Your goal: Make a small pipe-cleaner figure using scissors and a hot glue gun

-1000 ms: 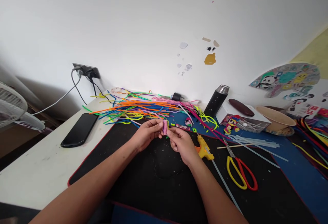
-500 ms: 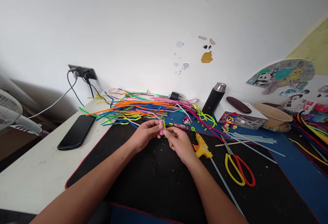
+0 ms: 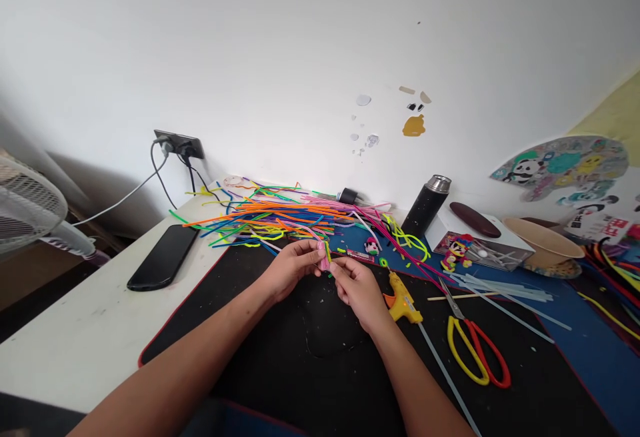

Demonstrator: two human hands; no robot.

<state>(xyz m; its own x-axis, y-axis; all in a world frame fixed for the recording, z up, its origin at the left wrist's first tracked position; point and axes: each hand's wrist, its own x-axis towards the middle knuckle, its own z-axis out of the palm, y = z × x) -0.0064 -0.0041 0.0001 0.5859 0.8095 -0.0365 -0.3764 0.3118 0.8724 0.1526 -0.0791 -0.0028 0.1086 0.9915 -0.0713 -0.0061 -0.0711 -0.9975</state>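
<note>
Turned since earlier, the pink piece [image 3: 324, 263] shows more yellow, left hand [image 3: 296, 267] and right hand [image 3: 358, 290] pinching it.

No text is legible; lettering on the printed sheet [image 3: 599, 226] seems too small.

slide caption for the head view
Left hand and right hand hold a pink-and-yellow piece near a glue gun.

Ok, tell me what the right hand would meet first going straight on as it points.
The right hand would likely meet the small pink-and-yellow piece first, since it seems to touch it; exact depth is unclear.
</note>
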